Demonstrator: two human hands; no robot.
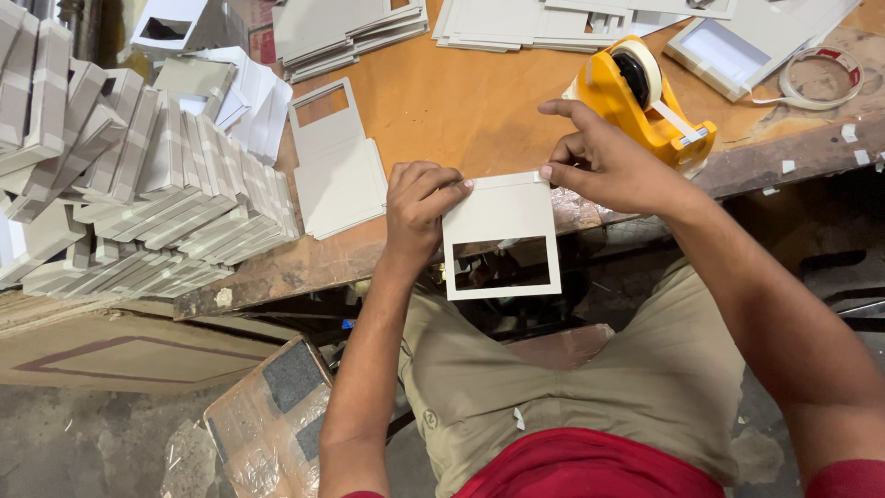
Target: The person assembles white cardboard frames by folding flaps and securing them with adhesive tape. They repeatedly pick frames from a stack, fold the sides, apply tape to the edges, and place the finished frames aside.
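Note:
A white cardboard frame piece (498,217) with a rectangular window cut in its lower half is held upright over my lap, against the front edge of the wooden table (461,101). My left hand (417,210) grips its top left corner. My right hand (604,161) pinches the top right corner, fingertips pressing a strip of tape along the top edge. A yellow tape dispenser (645,97) stands on the table just behind my right hand.
A big pile of finished grey-white card pieces (138,184) fills the table's left. Flat window-cut cards (336,161) lie beside it. More card stacks (516,23) sit at the back, and a tape roll (820,78) at far right. A plastic-wrapped box (272,415) rests on the floor.

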